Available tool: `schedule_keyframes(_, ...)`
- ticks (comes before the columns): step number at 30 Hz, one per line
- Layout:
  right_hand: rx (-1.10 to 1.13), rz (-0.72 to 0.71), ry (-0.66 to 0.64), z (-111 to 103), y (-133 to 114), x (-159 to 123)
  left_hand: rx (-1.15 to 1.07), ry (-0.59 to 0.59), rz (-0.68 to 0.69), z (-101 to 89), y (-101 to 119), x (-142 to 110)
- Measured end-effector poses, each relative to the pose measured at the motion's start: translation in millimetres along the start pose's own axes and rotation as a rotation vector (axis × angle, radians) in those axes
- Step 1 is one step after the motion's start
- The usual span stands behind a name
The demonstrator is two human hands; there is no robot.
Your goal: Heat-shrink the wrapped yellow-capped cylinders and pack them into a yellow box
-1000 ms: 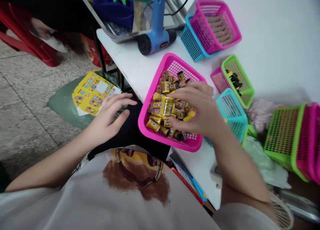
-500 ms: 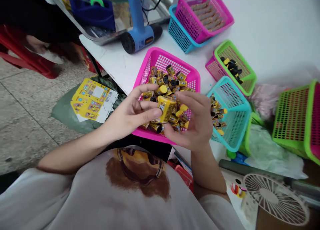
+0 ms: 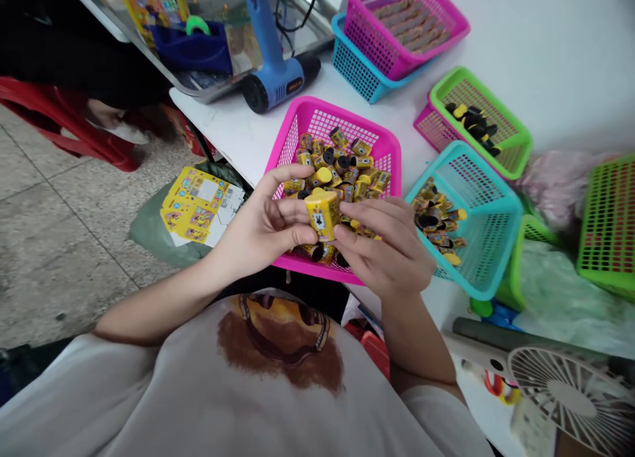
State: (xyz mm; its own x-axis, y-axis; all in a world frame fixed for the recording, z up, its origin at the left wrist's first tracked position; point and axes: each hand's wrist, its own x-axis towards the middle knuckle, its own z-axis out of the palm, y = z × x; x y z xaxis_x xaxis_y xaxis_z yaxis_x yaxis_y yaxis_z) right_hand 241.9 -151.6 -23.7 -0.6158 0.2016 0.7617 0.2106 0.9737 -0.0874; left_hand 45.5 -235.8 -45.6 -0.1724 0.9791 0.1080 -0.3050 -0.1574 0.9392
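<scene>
Legible words or numbers: none; printed cards [image 3: 191, 209], 9 o'clock: coloured lettering, too small to read, with a barcode [image 3: 227, 197] on a white part; yellow box [image 3: 150, 7], between 10 and 11 o'clock: large lettering, blurred; blue heat gun [image 3: 276, 80], between 11 and 12 o'clock: small orange label [image 3: 294, 84], unreadable; yellow container [image 3: 323, 212], dial centre: pale panel with dark figure, wording unclear
</scene>
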Motion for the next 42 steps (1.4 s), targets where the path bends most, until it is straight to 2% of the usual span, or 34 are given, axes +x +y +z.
schedule_keyframes(4, 0.080, 0.064, 0.083, 0.2, -1.8, -2.7, 0.034, 0.067, 0.018, 6.5, -0.2, -1.5)
schedule_keyframes(10, 0.114, 0.080, 0.196, 1.8, -3.3, -6.2, 0.006, -0.016, -0.026, 9.7, 2.8, -3.9)
schedule_keyframes(15, 0.129, 0.088, 0.205, 2.1, -6.1, -10.1, 0.077, -0.043, 0.005, 14.6, -1.3, -6.6)
schedule_keyframes(18, 0.094, 0.102, 0.198, -0.2, -5.9, -11.2, 0.175, -0.040, 0.089, 12.6, -6.1, -2.1)
schedule_keyframes(21, -0.101, 0.143, 0.222, -14.0, 3.7, -17.4, 0.359, 0.116, 0.312, -11.2, -6.5, 9.0)
schedule_keyframes(23, -0.269, 0.178, 0.309, -30.9, 13.8, -29.7, 0.472, 0.286, 0.469, -39.1, -4.8, 15.3)
schedule_keyframes(25, -0.355, 0.233, 0.415, -49.0, 21.0, -50.8, 0.541, 0.409, 0.515, -68.0, -4.9, 16.8)
schedule_keyframes(27, -0.376, 0.349, 0.466, -61.8, 20.5, -78.9, 0.589, 0.463, 0.403, -88.6, -10.3, 13.3)
schedule_keyframes(29, -0.352, 0.498, 0.390, -65.4, 11.9, -110.0, 0.619, 0.469, 0.190, -95.6, -20.6, 7.4)
schedule_keyframes(31, -0.324, 0.610, 0.250, -61.1, -0.4, -139.5, 0.587, 0.431, -0.047, -89.8, -31.6, 2.7)
schedule_keyframes(33, -0.383, 0.675, 0.204, -54.4, -9.6, -164.3, 0.504, 0.365, -0.211, -77.0, -37.5, 1.2)
schedule_keyframes(36, -0.702, 0.679, 0.197, -51.0, -8.5, -189.8, 0.408, 0.247, -0.326, -59.7, -32.0, 4.7)
schedule_keyframes(39, -0.992, 0.762, 0.123, -57.1, 10.0, -201.3, 0.418, 0.181, -0.396, -53.2, -18.2, 11.4)
schedule_keyframes(42, -0.945, 0.953, -0.107, -63.2, 35.1, -203.7, 0.407, 0.185, -0.440, -52.1, -8.0, 17.5)
